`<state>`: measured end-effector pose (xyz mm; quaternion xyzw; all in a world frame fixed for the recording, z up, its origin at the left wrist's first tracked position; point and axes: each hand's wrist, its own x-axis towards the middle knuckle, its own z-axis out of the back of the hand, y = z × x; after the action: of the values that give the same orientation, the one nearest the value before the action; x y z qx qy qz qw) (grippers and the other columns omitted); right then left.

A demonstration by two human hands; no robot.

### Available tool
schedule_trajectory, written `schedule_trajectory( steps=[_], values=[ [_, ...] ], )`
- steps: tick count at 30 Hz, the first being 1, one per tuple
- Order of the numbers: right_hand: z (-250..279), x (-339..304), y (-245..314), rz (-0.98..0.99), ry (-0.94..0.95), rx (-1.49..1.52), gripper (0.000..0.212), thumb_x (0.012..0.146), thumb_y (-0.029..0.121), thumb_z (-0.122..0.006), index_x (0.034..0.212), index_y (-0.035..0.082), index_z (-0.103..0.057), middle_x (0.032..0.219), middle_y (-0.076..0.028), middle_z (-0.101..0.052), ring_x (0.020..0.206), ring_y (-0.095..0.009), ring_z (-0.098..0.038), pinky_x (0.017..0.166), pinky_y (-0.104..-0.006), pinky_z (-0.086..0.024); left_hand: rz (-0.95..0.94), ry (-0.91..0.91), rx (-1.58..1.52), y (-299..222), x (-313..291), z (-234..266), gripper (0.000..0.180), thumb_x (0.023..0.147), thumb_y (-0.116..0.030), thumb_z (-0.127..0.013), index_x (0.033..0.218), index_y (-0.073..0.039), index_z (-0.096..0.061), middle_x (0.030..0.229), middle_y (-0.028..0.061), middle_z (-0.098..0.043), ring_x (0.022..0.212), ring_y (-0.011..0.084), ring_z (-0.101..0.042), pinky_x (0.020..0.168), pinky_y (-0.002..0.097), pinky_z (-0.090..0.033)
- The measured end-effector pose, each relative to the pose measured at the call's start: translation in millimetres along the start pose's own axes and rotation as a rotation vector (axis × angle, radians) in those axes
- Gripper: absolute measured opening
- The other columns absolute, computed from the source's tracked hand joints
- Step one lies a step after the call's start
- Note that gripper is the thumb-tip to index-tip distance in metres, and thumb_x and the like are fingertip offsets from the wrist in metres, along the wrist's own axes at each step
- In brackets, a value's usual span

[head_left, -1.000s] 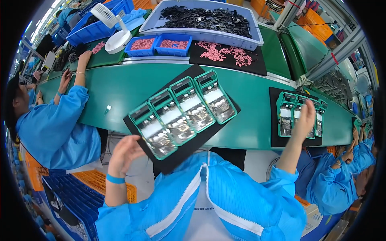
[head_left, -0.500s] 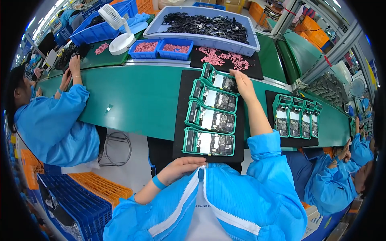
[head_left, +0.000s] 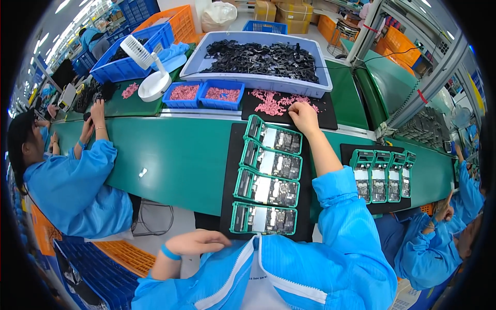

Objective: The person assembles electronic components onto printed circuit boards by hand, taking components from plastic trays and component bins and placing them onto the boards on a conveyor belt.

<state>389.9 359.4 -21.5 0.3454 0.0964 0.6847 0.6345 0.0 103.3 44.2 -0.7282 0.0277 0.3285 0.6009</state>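
Note:
In front of me a black mat [head_left: 305, 206] carries a column of several green frames [head_left: 237, 219], each holding a phone-like unit with exposed circuit boards and a silver panel. My right hand [head_left: 305, 118] reaches past the farthest frame to the small pink pieces [head_left: 267, 102] strewn on another black mat [head_left: 326, 116]. Its thumb and fingers are pinched together at the edge of these pieces; what lies between them is too small to make out. My left hand [head_left: 196, 242] rests beside the nearest frame, fingers stretched out, holding nothing.
Two blue bins [head_left: 222, 107] of pink pieces stand by a white fan [head_left: 155, 89]. Behind is a large tub [head_left: 199, 72] of black parts. On the right, another mat [head_left: 372, 207] holds more green frames. Co-workers in blue sit left and right along the green bench [head_left: 170, 155].
My right hand has moved from the farthest green frame out to the pink pieces, and its fingers have closed. My left hand has drawn left, off the mat's near edge. The view has tilted up.

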Motion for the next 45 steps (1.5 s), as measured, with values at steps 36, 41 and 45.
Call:
schedule_trajectory(
  steps=[36, 41, 45],
  values=[
    [-3, 55, -32, 0.238, 0.119, -0.233, 0.005, 0.077, 0.009, -0.064, 0.080, 0.005, -0.064, 0.086, -0.016, -0.061, 0.090, -0.034, -0.060, 0.079, -0.0435, -0.049, 0.187, -0.920, 1.051, -172, 320, 246, 0.021, 0.076, -0.010, -0.061, 0.091, 0.002, -0.070, 0.099, 0.0261, -0.065, 0.094, 0.0393, -0.064, 0.084, 0.0446, -0.052],
    [9, 47, -22, 0.140, 0.150, -0.268, 0.010, 0.081, 0.007, -0.057, 0.083, -0.002, -0.060, 0.089, -0.020, -0.063, 0.090, -0.037, -0.060, 0.081, -0.0449, -0.049, 0.126, -0.933, 1.068, -168, 319, 250, 0.020, 0.074, -0.009, -0.062, 0.089, 0.002, -0.069, 0.098, 0.0274, -0.065, 0.093, 0.0404, -0.064, 0.084, 0.0448, -0.052],
    [29, 25, -10, -0.007, 0.110, -0.172, 0.012, 0.083, 0.009, -0.055, 0.083, -0.002, -0.059, 0.087, -0.021, -0.063, 0.085, -0.038, -0.061, 0.079, -0.0458, -0.048, 0.103, -0.814, 1.108, -170, 318, 256, 0.019, 0.073, -0.009, -0.062, 0.087, 0.002, -0.070, 0.096, 0.0260, -0.065, 0.092, 0.0400, -0.064, 0.082, 0.0451, -0.052]
  ],
)
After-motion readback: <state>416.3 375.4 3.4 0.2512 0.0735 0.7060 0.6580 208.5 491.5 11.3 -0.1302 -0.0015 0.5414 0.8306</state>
